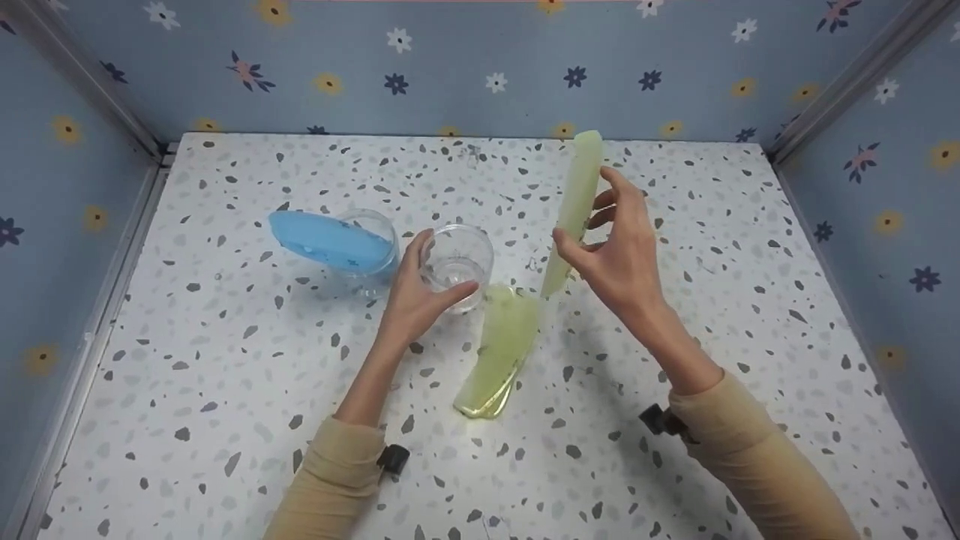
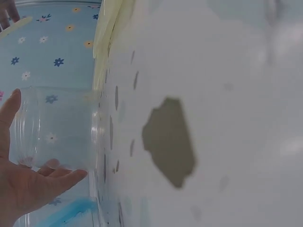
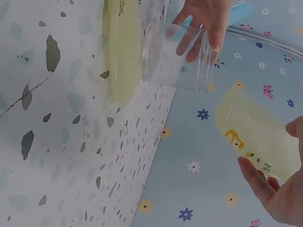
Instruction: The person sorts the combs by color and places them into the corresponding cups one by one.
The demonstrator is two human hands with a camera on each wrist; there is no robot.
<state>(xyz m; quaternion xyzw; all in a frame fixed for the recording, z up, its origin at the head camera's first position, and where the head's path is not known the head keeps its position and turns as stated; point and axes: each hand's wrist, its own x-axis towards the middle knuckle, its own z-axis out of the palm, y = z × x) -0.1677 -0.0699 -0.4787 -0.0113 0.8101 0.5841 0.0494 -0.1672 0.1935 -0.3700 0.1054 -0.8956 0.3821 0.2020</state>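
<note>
My right hand (image 1: 626,259) pinches a pale yellow comb (image 1: 576,199) between thumb and fingers, above the table toward its back right. Its teeth and a small printed picture show on the same comb (image 3: 253,137) in the right wrist view. A clear cup (image 1: 459,259) stands upright on the table, and my left hand (image 1: 414,304) grips it around the side. To its left is a second clear cup (image 1: 366,285) with a blue comb (image 1: 330,240) leaning out over the rim. Another yellow comb (image 1: 506,341) lies on the table just in front of the gripped cup.
The white speckled table (image 1: 225,390) is bounded by a blue flowered panel (image 1: 465,45) at the back and similar panels at both sides. Metal strips (image 1: 90,330) run along the left edge.
</note>
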